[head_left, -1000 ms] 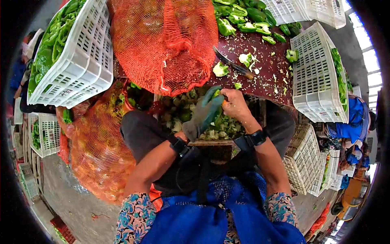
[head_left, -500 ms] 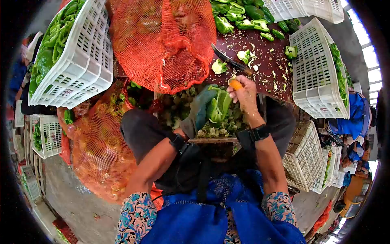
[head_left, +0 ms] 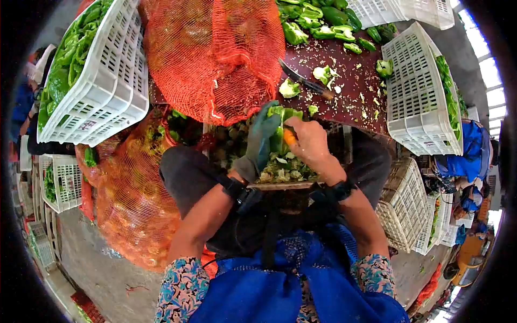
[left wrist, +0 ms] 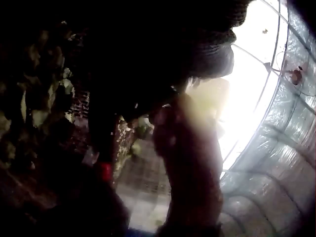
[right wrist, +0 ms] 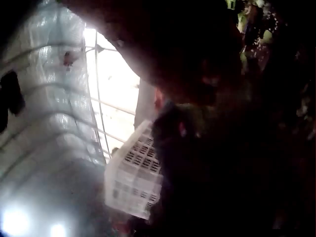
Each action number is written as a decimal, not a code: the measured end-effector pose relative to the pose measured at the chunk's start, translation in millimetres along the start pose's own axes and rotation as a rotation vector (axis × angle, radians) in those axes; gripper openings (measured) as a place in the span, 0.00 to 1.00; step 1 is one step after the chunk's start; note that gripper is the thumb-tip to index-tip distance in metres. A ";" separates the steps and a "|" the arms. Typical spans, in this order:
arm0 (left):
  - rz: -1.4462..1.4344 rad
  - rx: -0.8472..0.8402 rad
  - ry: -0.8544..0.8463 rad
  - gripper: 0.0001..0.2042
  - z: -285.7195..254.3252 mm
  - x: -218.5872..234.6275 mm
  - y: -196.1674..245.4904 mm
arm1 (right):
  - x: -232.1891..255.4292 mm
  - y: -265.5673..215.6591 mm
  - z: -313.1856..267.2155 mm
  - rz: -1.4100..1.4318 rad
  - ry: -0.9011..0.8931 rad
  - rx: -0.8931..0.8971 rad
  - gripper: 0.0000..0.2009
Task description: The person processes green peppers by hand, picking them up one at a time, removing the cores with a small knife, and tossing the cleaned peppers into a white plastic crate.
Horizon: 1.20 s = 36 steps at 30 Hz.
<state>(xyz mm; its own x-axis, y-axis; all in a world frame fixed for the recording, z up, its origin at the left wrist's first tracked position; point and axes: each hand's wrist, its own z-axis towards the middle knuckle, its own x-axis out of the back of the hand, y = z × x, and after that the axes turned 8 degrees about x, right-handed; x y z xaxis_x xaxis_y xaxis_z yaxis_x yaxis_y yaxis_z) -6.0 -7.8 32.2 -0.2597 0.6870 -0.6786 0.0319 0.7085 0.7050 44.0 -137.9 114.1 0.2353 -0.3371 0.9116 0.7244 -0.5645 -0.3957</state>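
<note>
In the head view my left hand [head_left: 258, 144], in a grey-green glove, holds a cut green pepper [head_left: 286, 113] with its opened side facing the right hand. My bare right hand [head_left: 311, 142] grips a small tool with an orange handle [head_left: 290, 136]; its working end is hidden at the pepper. Both hands are close together over a wooden-edged box [head_left: 285, 186] of pale green pepper scraps [head_left: 288, 171]. The left wrist view is dark, with a blurred pale piece [left wrist: 207, 101] by the fingers. The right wrist view shows the hand only as a dark shape.
A curved knife [head_left: 304, 79] and pepper pieces [head_left: 290, 88] lie on the dark red tabletop [head_left: 355, 107], with cut peppers [head_left: 323, 24] behind. A red mesh sack [head_left: 215, 59] stands ahead. White crates of peppers flank me, left [head_left: 102, 86] and right [head_left: 417, 102].
The right hand drew back from the pepper, showing its pale inside, then returned to it with the orange-handled tool. The left hand turned the pepper and kept hold of it.
</note>
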 end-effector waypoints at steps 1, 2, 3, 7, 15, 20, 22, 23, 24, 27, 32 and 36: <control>0.075 -0.015 0.016 0.23 0.3 1.3 -0.9 | -2.3 -2.9 2.6 -0.133 -0.033 -0.052 0.07; 0.135 -0.028 0.041 0.23 0.2 2.2 -2.4 | -4.4 -1.5 3.4 -0.139 -0.018 -0.033 0.07; 0.194 -0.041 0.067 0.24 -1.9 -0.1 -1.0 | -9.2 1.6 3.9 -0.144 -0.003 -0.013 0.07; 0.391 -0.122 0.076 0.24 -4.5 1.7 -10.8 | -27.9 19.0 9.1 -0.091 -0.067 0.006 0.08; 0.708 -0.208 0.047 0.26 -11.6 8.7 -16.1 | -44.4 39.7 0.6 0.036 -0.040 0.097 0.13; 0.493 -0.112 -0.010 0.26 -7.2 9.2 -11.7 | -64.6 64.5 3.1 0.058 -0.013 0.210 0.12; 0.459 -0.021 -0.033 0.26 -13.3 2.2 1.7 | -46.0 52.6 5.7 0.410 -0.197 -0.069 0.10; 0.417 0.007 -0.052 0.26 -12.0 3.0 5.4 | -37.6 46.0 8.1 0.585 -0.289 -0.207 0.10; 0.373 0.037 -0.072 0.26 -12.2 2.6 8.7 | -35.7 43.6 7.2 0.632 -0.249 -0.209 0.10; 0.122 0.064 -0.036 0.24 -3.4 -8.4 9.6 | -21.4 32.4 1.7 0.749 -0.093 -0.144 0.09; -0.145 0.010 -0.118 0.26 6.0 12.1 17.9 | 28.1 31.0 -19.7 0.700 -0.127 -0.140 0.09; -0.296 0.085 -0.246 0.28 -4.3 -7.7 39.3 | 27.3 22.6 -34.9 0.368 -0.088 0.147 0.06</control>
<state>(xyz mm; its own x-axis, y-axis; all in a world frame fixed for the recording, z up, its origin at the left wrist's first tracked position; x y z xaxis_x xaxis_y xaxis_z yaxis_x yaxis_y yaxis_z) -6.9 14.0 66.1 -0.0305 0.4622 -0.8863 0.0728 0.8853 0.4592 44.2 -186.2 126.2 0.5462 -0.4271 0.7206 0.6648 -0.3023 -0.6831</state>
